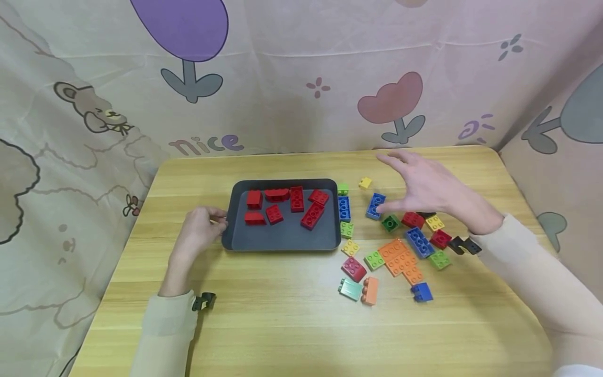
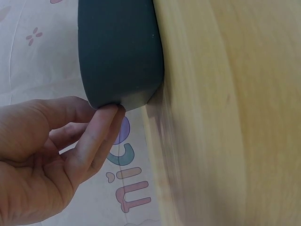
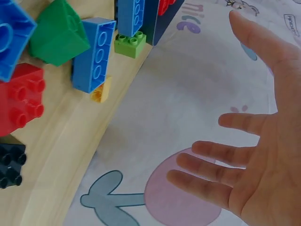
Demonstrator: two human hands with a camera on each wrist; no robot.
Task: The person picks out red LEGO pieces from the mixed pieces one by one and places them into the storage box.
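A dark grey tray [image 1: 282,242] with several red toy bricks [image 1: 313,215] in it lies on the wooden table. At its left side my left hand [image 1: 200,230] pinches the rim; in the left wrist view the fingertips meet the tray's end wall [image 2: 120,52]. Over the loose bricks to the right, my right hand [image 1: 426,183] is spread with nothing in it. Nearest its thumb in the head view is a blue brick [image 1: 376,206], with a dark green brick [image 1: 390,223] just below. The right wrist view shows the palm [image 3: 268,174] and separated fingers.
Loose bricks lie right of the tray, among them joined orange bricks [image 1: 398,259], a large blue brick [image 1: 420,242], a yellow brick [image 1: 365,183] and a teal brick [image 1: 350,289]. A blue brick [image 1: 344,208] stands against the tray's right side. A printed cloth [image 1: 292,120] hangs behind the table.
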